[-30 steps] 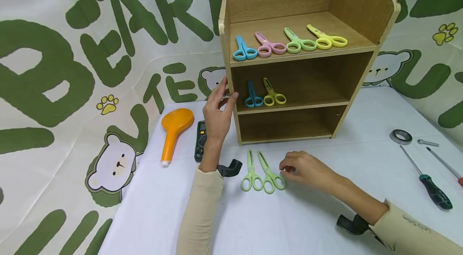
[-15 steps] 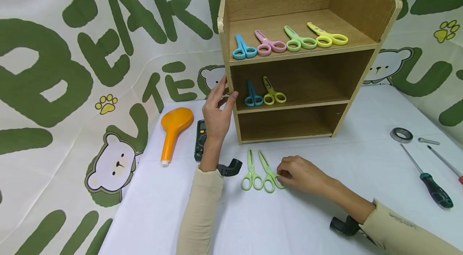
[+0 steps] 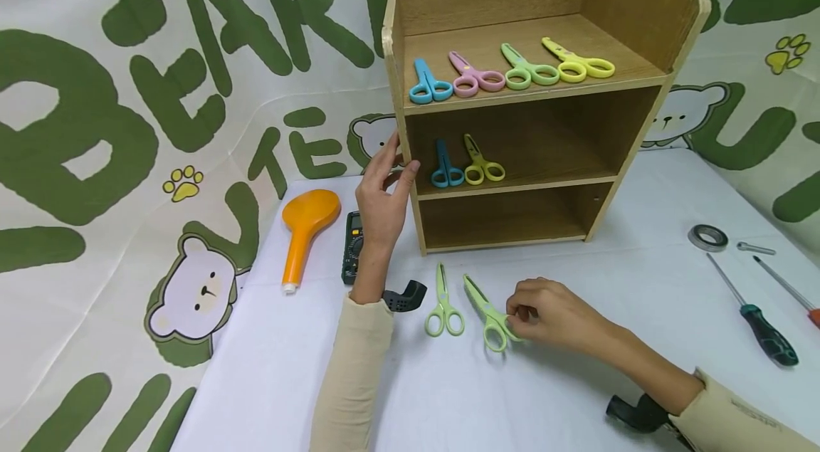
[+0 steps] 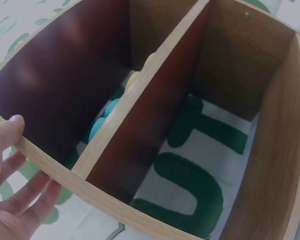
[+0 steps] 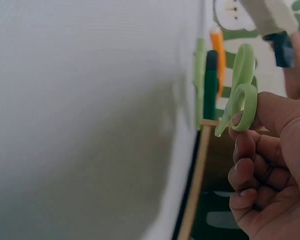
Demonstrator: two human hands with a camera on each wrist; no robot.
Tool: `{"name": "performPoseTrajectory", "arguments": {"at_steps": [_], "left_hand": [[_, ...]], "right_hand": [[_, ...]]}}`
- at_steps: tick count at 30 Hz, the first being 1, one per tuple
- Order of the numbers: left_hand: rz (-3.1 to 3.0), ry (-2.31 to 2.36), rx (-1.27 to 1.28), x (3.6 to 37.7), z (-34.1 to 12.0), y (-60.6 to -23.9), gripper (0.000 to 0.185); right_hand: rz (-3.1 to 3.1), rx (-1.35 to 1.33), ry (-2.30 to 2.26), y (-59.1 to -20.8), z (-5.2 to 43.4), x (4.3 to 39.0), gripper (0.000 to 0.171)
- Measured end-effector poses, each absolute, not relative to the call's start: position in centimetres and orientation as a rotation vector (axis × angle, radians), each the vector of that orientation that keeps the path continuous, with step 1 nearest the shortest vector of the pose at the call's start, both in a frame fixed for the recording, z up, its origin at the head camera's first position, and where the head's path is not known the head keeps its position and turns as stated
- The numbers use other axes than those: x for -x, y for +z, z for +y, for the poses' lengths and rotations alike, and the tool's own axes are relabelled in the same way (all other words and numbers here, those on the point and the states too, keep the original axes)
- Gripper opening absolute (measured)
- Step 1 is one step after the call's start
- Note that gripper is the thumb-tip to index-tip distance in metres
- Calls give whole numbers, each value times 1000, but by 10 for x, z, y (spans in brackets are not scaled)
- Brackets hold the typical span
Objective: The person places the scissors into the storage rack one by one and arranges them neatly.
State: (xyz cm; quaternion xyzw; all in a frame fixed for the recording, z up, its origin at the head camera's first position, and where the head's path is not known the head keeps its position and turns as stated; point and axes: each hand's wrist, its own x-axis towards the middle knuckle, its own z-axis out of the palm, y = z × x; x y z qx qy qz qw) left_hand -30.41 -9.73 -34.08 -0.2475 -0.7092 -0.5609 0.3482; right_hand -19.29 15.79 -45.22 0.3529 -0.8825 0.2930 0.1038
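My left hand (image 3: 383, 204) holds the left side panel of the small wooden shelf (image 3: 512, 187), thumb at its front edge and fingers along the outside. My right hand (image 3: 554, 313) pinches one handle loop of light green scissors (image 3: 495, 324), raised slightly off the cloth with the blades pointing away. In the right wrist view the loops of these scissors (image 5: 247, 107) stand up between thumb and index finger. A second light green pair of scissors (image 3: 443, 309) lies flat to their left. Blue scissors (image 3: 446, 171) and yellow-green scissors (image 3: 482, 166) are on the middle shelf.
Blue (image 3: 429, 87), pink (image 3: 475, 78), green (image 3: 528, 71) and yellow scissors (image 3: 576, 64) line the top shelf. An orange paddle-shaped object (image 3: 306, 231) and a multimeter (image 3: 352, 245) lie left. Right are a tape roll (image 3: 707, 238), a small metal piece (image 3: 756, 248) and two screwdrivers (image 3: 765, 331).
My right hand has taken hold of the right-hand green scissors, lifted them slightly and drawn them rightward, away from the other pair. My left hand stays at the shelf's side.
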Motion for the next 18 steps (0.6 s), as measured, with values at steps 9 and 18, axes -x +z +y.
{"name": "performPoseTrajectory", "arguments": {"at_steps": [9, 18], "left_hand": [[-1843, -1446, 636, 304, -98, -342, 50], [-1850, -1431, 626, 307, -98, -343, 50]], "right_hand": [[-2553, -984, 923, -425, 180, 189, 26], [-2523, -949, 859, -387, 198, 197, 28]]}}
